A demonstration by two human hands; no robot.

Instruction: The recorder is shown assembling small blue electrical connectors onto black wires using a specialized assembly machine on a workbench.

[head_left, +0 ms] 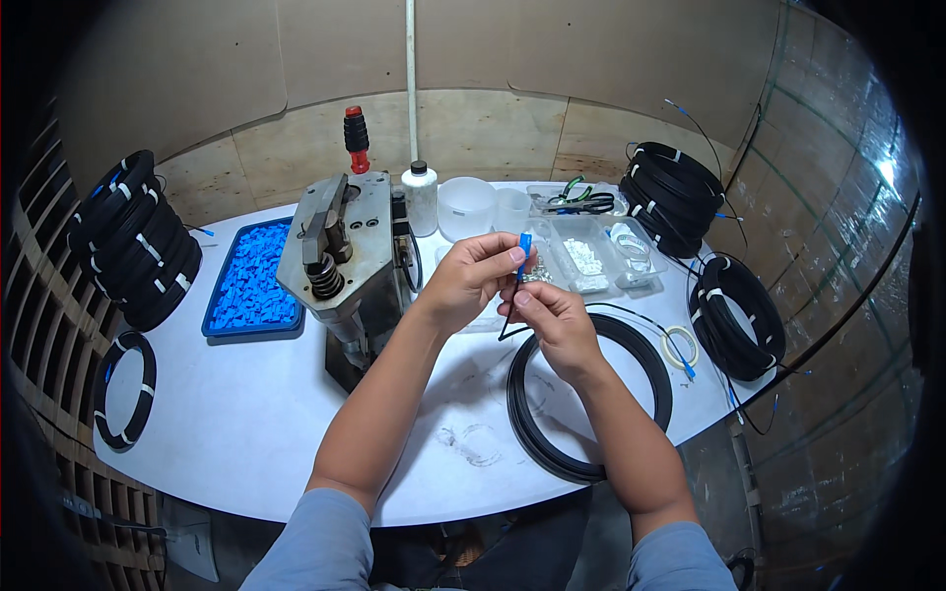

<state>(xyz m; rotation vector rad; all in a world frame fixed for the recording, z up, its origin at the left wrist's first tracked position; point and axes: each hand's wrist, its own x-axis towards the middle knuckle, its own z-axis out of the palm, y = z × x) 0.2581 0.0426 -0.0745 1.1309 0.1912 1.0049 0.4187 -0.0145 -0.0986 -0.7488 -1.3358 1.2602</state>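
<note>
Above the middle of the table, my left hand (469, 283) pinches a small blue fiber-optic connector (524, 240) between thumb and fingers. Just below it, my right hand (558, 323) is closed on the black cable (507, 317) that runs from the connector. Under my right forearm lies a coil of black cable (519, 419) flat on the white table (246, 433). Another cable end with a blue connector (689, 372) rests near a roll of pale tape (677, 340), to the right of that coil.
A metal hand press (340, 231) stands left of my hands, beside a blue tray (209, 320) of small blue parts. Bundled cable coils (138, 241) are stacked at left, more coils (670, 192) at right. Behind are a bottle (421, 202), a white tub (466, 209) and a compartment box (601, 281).
</note>
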